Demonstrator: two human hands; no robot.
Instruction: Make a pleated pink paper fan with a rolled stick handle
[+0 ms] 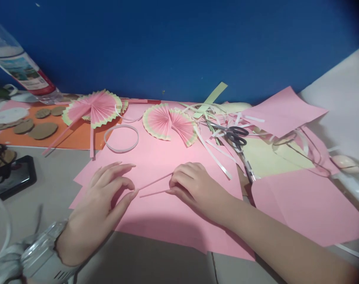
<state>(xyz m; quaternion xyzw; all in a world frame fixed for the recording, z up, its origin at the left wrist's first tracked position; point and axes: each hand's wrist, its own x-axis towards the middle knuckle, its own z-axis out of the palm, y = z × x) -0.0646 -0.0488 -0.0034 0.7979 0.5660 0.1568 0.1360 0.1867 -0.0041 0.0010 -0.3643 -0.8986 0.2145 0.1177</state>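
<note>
The left hand (105,197) is loosely curled, thumb and forefinger pinching one end of a thin pink strip (155,181), its other fingers spread apart. From my distant seat I see the right hand (194,183) curled nearly closed around the strip farther along; a second thin length (154,193) juts from its thumb just below (whether the two are one folded piece, I cannot tell). Both sit above the pink paper sheets (167,221). Beyond the hands I make out a pleated pink-and-green fan (155,122), a stick-handled fan (105,108) to its left, and a pale ring (121,150) near the left hand. Scissors (231,130) lie among cut strips on the right.
</note>
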